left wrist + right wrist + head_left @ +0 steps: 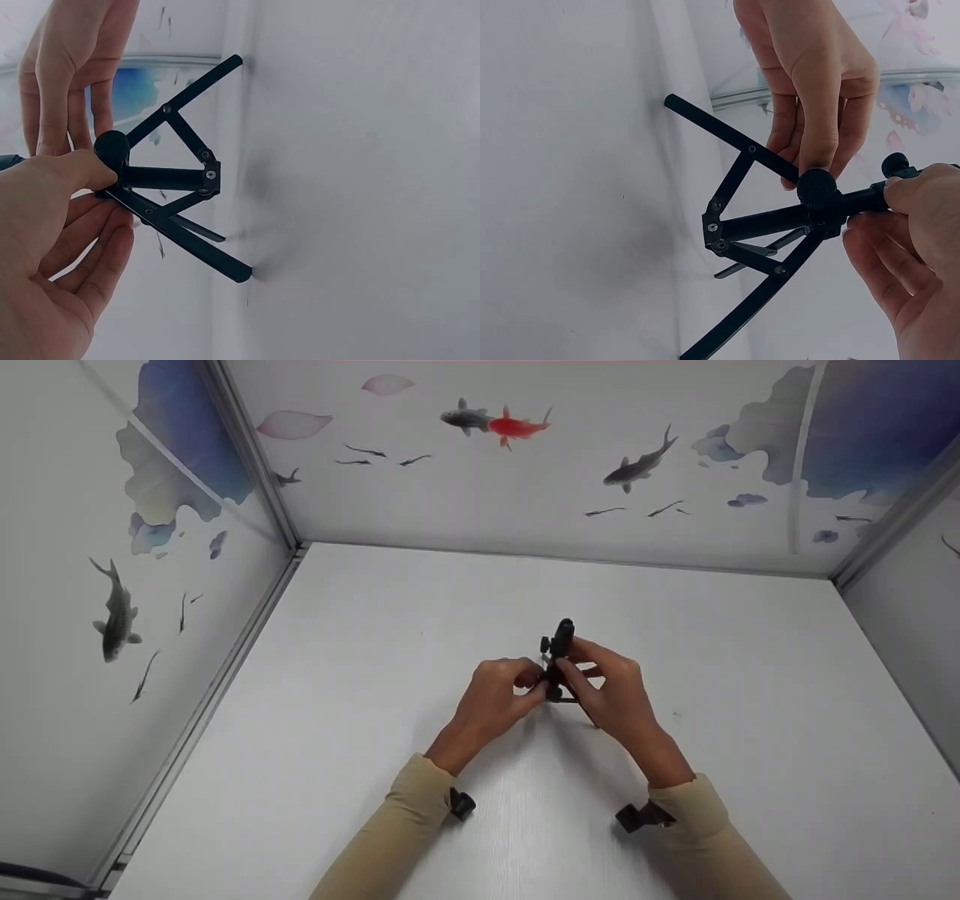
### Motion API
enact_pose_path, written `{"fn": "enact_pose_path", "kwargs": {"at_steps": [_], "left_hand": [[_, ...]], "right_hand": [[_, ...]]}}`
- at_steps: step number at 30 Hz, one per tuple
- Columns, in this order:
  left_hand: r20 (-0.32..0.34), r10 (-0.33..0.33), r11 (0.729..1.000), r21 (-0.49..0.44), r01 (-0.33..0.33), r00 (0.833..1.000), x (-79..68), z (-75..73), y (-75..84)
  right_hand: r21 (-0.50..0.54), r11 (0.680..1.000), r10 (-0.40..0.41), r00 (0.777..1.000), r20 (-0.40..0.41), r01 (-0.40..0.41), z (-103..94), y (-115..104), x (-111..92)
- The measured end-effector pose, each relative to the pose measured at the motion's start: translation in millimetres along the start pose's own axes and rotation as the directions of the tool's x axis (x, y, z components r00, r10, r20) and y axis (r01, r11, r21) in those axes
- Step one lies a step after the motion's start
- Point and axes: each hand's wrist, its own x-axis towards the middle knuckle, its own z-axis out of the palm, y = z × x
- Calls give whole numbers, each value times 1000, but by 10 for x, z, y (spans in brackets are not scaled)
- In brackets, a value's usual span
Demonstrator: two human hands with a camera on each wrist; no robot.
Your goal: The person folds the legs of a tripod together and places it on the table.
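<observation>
A small black mini tripod [564,636] stands on the white table with its hinged legs spread. In the left wrist view its centre column [166,178] and braces show between the legs. My left hand [491,697] pinches the round knob [817,187] low on the column, thumb on one side and fingers behind. Higher up, my right hand [926,232] grips the column between thumb and fingers, just below a second, smaller knob [895,164]. The leg tips [241,274] reach down to the tabletop.
The white table [360,660] is enclosed by panels printed with fish, including a back wall [525,495] and a left wall [60,660]. Small black cameras, the left one [463,805] and the right one [634,818], sit at the sleeve cuffs.
</observation>
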Motion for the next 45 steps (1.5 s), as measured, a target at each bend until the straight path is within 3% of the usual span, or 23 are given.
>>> {"fn": "enact_pose_path", "kwargs": {"at_steps": [45], "left_hand": [[-48,51,998,-45,-54,998,7,-12,12]], "right_hand": [[14,1000,-13,1000,-1,13,-11,32,-3]]}}
